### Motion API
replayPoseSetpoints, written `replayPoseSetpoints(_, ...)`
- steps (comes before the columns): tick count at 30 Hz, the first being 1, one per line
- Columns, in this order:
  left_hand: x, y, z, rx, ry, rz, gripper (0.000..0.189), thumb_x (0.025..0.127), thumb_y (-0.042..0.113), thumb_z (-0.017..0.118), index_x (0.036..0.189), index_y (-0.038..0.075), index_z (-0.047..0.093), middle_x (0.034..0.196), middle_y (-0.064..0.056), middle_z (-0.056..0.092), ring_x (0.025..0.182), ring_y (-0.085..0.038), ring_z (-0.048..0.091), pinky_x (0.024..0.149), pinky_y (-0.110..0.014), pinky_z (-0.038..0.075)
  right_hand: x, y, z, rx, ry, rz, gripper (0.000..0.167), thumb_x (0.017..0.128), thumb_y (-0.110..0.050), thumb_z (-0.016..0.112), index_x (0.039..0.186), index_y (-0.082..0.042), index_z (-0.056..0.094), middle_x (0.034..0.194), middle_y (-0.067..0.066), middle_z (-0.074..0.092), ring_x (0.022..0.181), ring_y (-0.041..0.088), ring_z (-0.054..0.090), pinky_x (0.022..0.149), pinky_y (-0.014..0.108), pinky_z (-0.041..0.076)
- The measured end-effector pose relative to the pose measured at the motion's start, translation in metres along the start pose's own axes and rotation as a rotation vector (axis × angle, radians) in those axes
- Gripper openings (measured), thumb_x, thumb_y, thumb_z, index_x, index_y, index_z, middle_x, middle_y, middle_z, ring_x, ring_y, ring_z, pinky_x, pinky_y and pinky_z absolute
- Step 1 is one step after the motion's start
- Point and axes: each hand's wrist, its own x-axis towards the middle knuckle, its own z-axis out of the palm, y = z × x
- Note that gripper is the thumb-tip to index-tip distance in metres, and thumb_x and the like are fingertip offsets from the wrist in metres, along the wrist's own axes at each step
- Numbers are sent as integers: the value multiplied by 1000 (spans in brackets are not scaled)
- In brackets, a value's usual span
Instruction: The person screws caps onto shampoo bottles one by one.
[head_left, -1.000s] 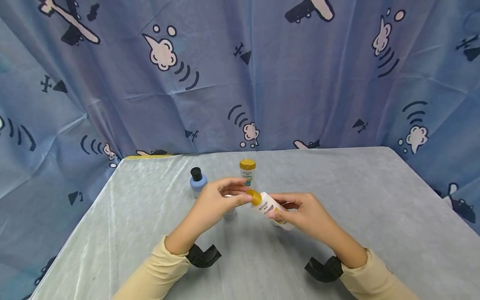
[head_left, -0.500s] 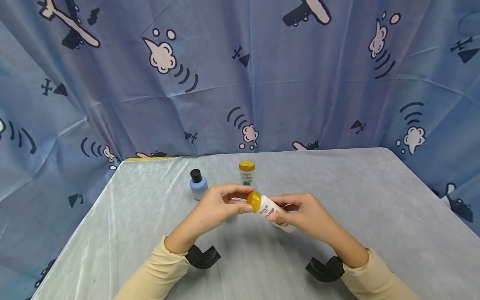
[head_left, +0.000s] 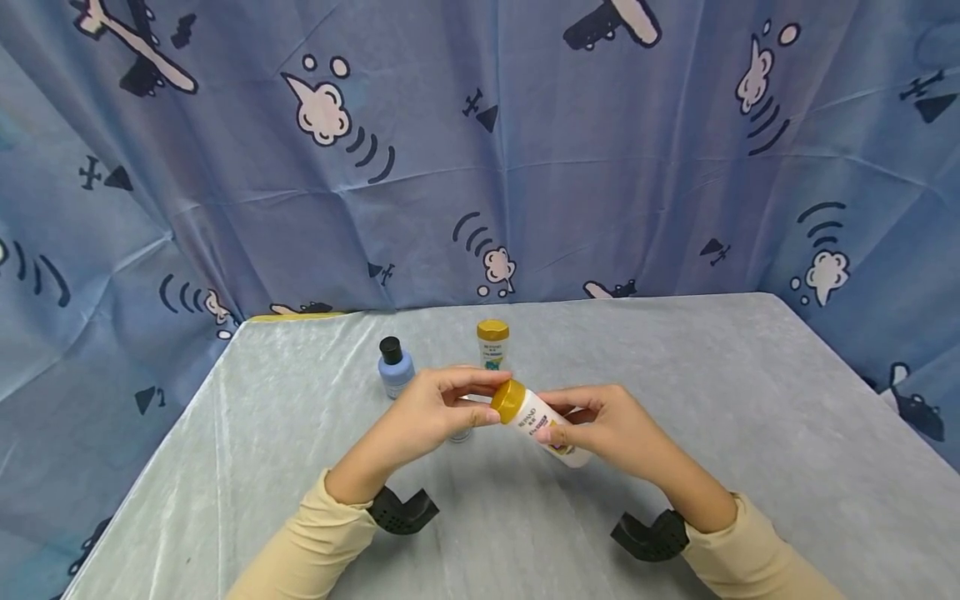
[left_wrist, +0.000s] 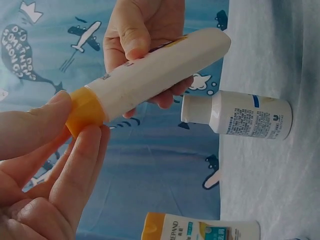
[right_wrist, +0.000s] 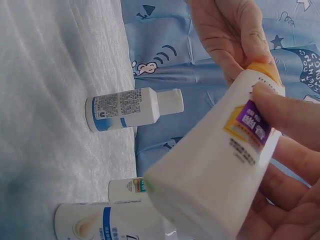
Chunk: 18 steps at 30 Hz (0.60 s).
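Observation:
A white lotion bottle point(head_left: 551, 437) with a yellow cap point(head_left: 507, 402) is held tilted above the table, cap end up and toward the left. My right hand point(head_left: 611, 427) grips its body, thumb over the printed label in the right wrist view. My left hand point(head_left: 438, 412) pinches the yellow cap between thumb and fingers, clearly seen in the left wrist view. The cap still sits against the bottle's neck. Behind the hands stands a second yellow-capped bottle point(head_left: 492, 343), its lower part hidden by my left hand.
A light-blue bottle point(head_left: 394, 371) with a black cap stands left of the hands. Beneath my left hand shows another bottle's base point(head_left: 461, 436). Both wrist views show a standing white bottle point(left_wrist: 255, 115) with a blue mark. A pale cloth covers the table point(head_left: 712, 375); a patterned curtain point(head_left: 420, 208) hangs behind.
My left fingers have come down and closed around the yellow cap. The held bottle has dipped slightly. My right hand keeps its grip and hardly moves.

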Motion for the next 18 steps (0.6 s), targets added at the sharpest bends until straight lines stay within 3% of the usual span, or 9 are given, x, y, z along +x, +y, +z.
replayPoseSetpoints(10, 1, 1, 2, 23, -23, 137, 42, 90, -4, 67, 131, -5, 61, 132, -21, 60, 120, -33, 62, 92, -27, 57, 1, -3, -4, -1, -19, 11, 47, 85, -23, 80, 123, 0, 69, 110, 21, 73, 80, 19, 73, 66, 29, 60)
replayPoseSetpoints(18, 0, 0, 2, 7, -2, 137, 41, 87, -4, 70, 128, -6, 63, 125, -21, 61, 116, -29, 63, 92, -27, 57, 0, -6, -1, 20, -28, 13, 45, 85, -22, 79, 123, 0, 69, 110, 20, 73, 80, 15, 73, 66, 29, 60)
